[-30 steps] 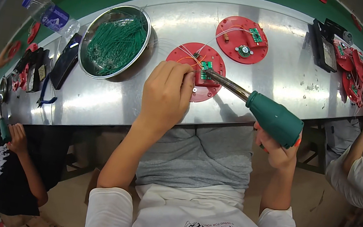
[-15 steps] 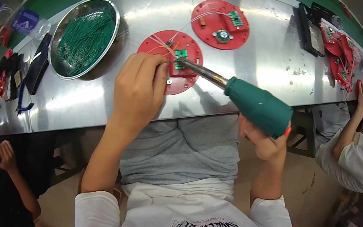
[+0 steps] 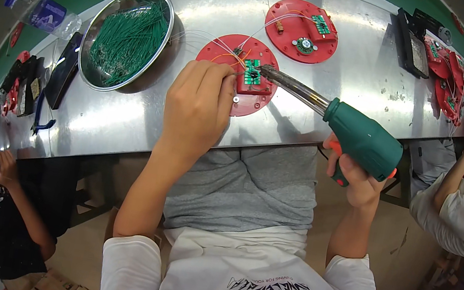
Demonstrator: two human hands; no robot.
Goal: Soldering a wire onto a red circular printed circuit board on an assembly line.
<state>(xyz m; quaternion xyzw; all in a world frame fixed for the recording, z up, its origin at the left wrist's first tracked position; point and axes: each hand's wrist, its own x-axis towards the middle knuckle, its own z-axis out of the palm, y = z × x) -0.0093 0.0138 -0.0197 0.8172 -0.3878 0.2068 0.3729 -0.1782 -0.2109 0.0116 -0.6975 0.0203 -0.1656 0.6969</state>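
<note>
A small green circuit board (image 3: 251, 74) is being soldered on a round red plastic fixture disc (image 3: 236, 75) lying on the shiny metal bench (image 3: 344, 71).

The disc is steadied by the left hand (image 3: 198, 108), whose fingers are closed on its near edge. A green-handled soldering gun (image 3: 335, 121) is gripped in the clenched right hand (image 3: 357, 176), its metal tip laid on the board. Thin wires are already attached at the disc; the joint is judged unfinished. Beyond the disc, a second red disc (image 3: 302, 30) is seen; left of it, a round steel bowl of green wires (image 3: 126, 39).
</note>
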